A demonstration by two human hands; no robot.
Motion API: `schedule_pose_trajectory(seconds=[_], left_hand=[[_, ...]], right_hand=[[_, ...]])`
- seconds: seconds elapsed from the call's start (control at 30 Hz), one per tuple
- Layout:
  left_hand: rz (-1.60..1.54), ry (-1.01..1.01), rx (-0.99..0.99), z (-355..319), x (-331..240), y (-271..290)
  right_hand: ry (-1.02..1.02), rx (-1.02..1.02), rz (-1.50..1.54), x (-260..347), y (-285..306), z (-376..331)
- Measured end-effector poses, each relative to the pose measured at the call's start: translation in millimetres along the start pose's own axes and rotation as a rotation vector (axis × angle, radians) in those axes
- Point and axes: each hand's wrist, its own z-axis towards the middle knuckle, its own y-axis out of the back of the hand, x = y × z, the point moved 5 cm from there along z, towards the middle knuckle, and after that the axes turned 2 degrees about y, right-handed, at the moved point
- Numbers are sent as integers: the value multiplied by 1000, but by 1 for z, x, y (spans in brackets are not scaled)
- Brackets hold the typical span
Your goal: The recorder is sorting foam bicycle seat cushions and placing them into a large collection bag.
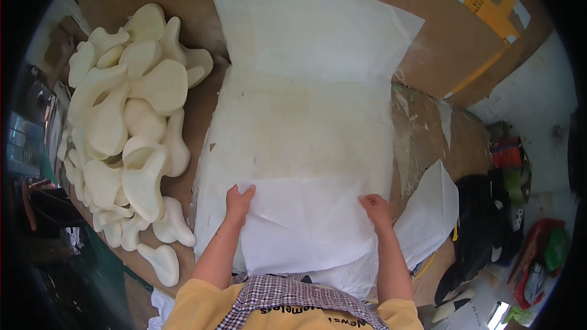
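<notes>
A white sheet (309,223), thin and lightly creased, lies at the near end of the work surface in front of me; I cannot tell if it is paper or cloth. My left hand (239,201) is closed on its far left corner, thumb raised along the edge. My right hand (374,209) pinches the far right corner, fingers curled. Beneath it, a larger off-white sheet (306,122) runs away from me and up against the cardboard at the back. Another white sheet (333,274) shows partly under the near edge.
Cream-coloured, rounded foam-like pieces (156,85) are heaped on the left side. Cardboard (452,40) stands along the back. A loose white piece (431,208) lies right of my right forearm. Beyond it are dark cloth (468,226) and a red container (532,256) with items.
</notes>
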Motion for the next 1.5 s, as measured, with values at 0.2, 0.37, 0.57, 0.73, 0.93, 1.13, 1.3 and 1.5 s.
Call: schedule_pose_trajectory(seconds=[0.2, 0.37, 0.57, 0.73, 0.93, 1.13, 1.3, 1.5], left_hand=[[40, -382, -259, 43, -81, 15], [245, -589, -330, 139, -161, 12], [467, -726, -285, 241, -199, -32], [583, -808, -739, 221, -197, -52], [1253, -1064, 77, 187, -153, -134], [1453, -788, -69, 218, -153, -113], [1279, -572, -238, 219, -147, -59], [908, -238, -266, 165, -111, 24]], right_hand=[[353, -160, 45, 80, -32, 34], [211, -249, 316, 143, -39, 98], [326, -419, -47, 153, -54, 163], [463, -570, -378, 186, -54, 135], [1069, -137, -673, 253, -143, 122], [956, -15, -846, 227, -155, 183], [861, -75, -891, 206, -110, 191], [206, -211, -656, 155, -49, 109]])
